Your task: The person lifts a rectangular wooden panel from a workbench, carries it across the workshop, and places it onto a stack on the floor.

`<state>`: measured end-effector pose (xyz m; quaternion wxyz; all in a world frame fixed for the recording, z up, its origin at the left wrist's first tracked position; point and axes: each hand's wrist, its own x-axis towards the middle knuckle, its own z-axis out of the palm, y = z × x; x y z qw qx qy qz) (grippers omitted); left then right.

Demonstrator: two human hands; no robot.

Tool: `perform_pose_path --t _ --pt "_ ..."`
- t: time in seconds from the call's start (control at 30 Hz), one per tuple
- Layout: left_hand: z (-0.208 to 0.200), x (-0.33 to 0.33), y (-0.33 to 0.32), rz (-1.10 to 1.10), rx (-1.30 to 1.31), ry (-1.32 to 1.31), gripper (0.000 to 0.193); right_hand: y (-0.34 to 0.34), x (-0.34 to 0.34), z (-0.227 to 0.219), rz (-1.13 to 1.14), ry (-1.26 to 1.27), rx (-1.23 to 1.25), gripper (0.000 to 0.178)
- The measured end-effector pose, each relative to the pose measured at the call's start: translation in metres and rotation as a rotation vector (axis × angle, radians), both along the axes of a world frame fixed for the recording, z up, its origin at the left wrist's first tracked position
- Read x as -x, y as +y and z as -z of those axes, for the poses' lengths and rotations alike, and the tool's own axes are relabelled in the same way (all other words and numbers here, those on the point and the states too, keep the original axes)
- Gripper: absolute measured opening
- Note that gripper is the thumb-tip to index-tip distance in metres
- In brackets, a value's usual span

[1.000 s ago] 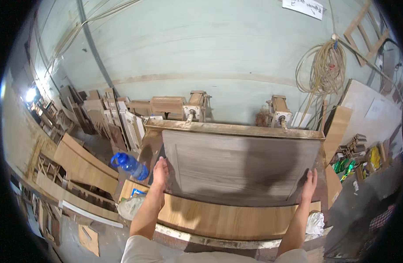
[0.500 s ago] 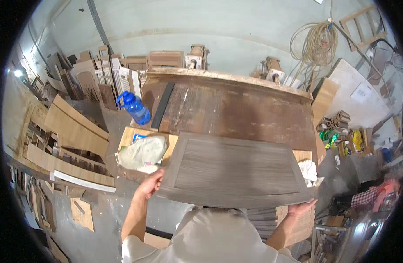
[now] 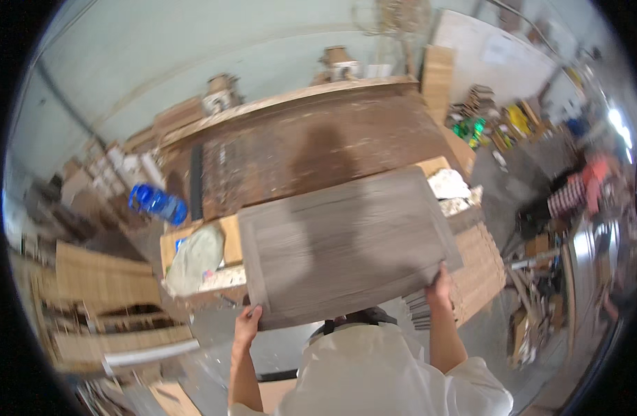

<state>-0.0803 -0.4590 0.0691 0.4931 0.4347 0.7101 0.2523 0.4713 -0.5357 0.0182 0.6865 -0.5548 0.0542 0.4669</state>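
A grey-brown framed wooden cabinet door [image 3: 346, 243] spans the space in front of my body, its far part over the workbench [image 3: 263, 163]. At its near left corner, my left hand [image 3: 248, 323] grips the edge, thumb on top. My right hand [image 3: 440, 286] grips the near edge close to the right corner, thumb up on the face; its other fingers are hidden below. Left of the door, a light cap [image 3: 196, 260] lies on the bench's pale wooden edge. White crumpled cloth [image 3: 449, 184] sits beyond the door's right end.
A blue water bottle [image 3: 159, 204] stands at the bench's left, beside a black strip [image 3: 196, 182]. Wooden panels [image 3: 107, 274] are stacked on the left. On the right are a light brown board [image 3: 478, 274], a white sheet [image 3: 488, 59] against the wall and assorted scraps.
My view has turned to the right and tilted. The right hand's thumb now lies on the door's face, where before the hand was under the corner. Both hands still hold the door.
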Motion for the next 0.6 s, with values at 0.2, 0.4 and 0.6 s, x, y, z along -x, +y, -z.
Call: perform_pose_path --t 0.2,0.4,0.6 --pt "-0.033 -0.034 0.038 0.279 -0.104 0.553 0.04 -0.005 0.081 0.01 -0.04 0.171 0.273 0.065" --pt "-0.055 -0.082 0.146 0.458 -0.747 0.702 0.046 -0.008 0.092 0.02 -0.218 0.341 0.218 0.068" --pt "-0.054 -0.122 0.276 0.601 -0.592 0.741 0.054 -0.022 0.112 0.037 -0.053 0.335 0.26 0.071"
